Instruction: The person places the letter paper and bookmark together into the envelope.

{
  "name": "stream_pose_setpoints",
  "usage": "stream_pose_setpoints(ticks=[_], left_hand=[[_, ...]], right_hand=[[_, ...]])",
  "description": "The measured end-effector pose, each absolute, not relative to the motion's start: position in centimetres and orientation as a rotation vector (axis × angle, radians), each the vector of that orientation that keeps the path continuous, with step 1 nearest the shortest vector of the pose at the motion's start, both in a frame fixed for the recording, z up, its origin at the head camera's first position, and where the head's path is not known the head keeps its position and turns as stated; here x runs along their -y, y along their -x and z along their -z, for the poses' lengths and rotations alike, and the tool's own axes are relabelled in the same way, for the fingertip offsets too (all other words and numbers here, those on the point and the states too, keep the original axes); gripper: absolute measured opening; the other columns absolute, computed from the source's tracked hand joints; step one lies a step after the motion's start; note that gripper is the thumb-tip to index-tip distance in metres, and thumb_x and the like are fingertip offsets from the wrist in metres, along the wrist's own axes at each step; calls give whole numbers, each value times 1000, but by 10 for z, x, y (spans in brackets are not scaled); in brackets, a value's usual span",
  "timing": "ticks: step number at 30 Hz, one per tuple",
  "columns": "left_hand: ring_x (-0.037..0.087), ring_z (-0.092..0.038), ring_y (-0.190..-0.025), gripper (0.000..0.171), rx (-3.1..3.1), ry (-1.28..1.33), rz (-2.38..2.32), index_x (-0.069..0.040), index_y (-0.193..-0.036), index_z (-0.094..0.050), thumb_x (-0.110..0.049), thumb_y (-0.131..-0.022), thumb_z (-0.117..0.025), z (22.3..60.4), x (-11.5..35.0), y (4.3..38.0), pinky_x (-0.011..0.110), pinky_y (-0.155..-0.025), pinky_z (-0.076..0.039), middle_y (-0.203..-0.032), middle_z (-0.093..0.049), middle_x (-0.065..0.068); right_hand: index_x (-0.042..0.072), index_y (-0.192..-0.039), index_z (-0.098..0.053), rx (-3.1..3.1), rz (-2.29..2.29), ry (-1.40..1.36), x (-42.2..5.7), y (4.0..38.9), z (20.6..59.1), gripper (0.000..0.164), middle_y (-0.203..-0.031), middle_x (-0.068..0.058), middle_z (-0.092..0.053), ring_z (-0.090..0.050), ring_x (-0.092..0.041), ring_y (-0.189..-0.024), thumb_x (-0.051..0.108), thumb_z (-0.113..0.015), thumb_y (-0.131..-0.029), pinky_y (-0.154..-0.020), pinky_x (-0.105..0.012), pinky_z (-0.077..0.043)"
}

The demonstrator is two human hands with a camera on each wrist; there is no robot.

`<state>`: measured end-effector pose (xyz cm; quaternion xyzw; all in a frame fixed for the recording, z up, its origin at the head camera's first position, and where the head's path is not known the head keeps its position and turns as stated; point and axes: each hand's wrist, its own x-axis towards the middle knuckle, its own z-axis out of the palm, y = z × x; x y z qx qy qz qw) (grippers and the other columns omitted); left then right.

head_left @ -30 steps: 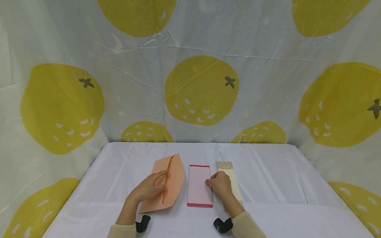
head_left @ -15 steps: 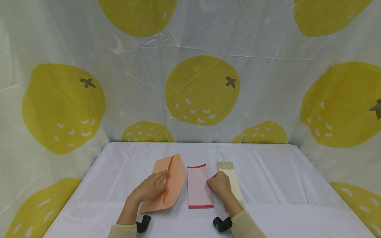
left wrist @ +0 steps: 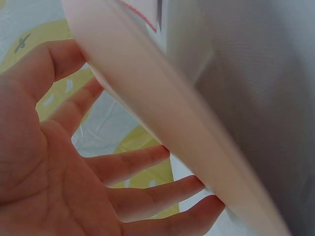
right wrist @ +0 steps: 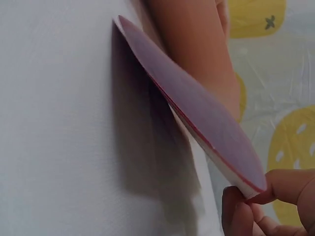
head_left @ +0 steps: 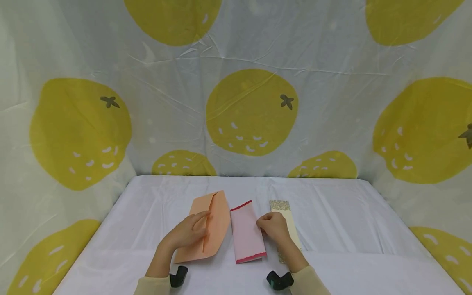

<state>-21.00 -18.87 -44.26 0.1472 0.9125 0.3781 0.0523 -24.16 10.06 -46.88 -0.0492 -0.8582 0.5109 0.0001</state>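
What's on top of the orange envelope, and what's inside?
On top, the left hand, its fingers touching the envelope. The inside and the patch beneath the hand are covered.

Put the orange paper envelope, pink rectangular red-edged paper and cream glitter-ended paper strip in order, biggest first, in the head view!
1. Orange paper envelope
2. Pink rectangular red-edged paper
3. Cream glitter-ended paper strip, judging only what shows: the right hand hides part.

Downward head and close wrist views share the pink paper [head_left: 247, 234].
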Motion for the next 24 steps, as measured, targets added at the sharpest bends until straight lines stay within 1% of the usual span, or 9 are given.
stream_pose_setpoints(ticks=[3,9,16,24], left_hand=[[42,-39,-132,55,-2777,-462,-1145,-11,-141,-52,-16,-87,-62,444,190,211,59,-103,-33,-140,-51,16],[43,-39,-133,55,-2770,-458,-1150,-11,-141,-51,-17,-88,-62,444,190,211,60,-103,-33,-140,-50,16],[44,-37,-134,56,-2761,-440,-1155,-12,-142,-51,-17,-87,-63,442,190,210,61,-103,-32,-141,-50,16],[44,-35,-135,56,-2763,-431,-1147,-13,-142,-51,-18,-87,-63,441,190,209,61,-103,-32,-141,-50,15]], right_hand=[[-3,-76,-69,2648,-1700,188,-103,241,466,8,-64,-4,-61,-57,-14,-56,4,-65,-77,-54,-28,-50],[-7,-89,-69,2558,-1850,251,-110,239,464,14,-76,-8,-64,-62,-15,-64,4,-68,-81,-61,-31,-56],[-8,-92,-70,2475,-1955,265,-119,242,464,16,-77,-8,-65,-63,-15,-64,5,-72,-82,-61,-28,-56],[-10,-94,-68,2402,-2056,260,-123,241,457,17,-78,-9,-64,-62,-16,-66,3,-71,-83,-61,-28,-56]])
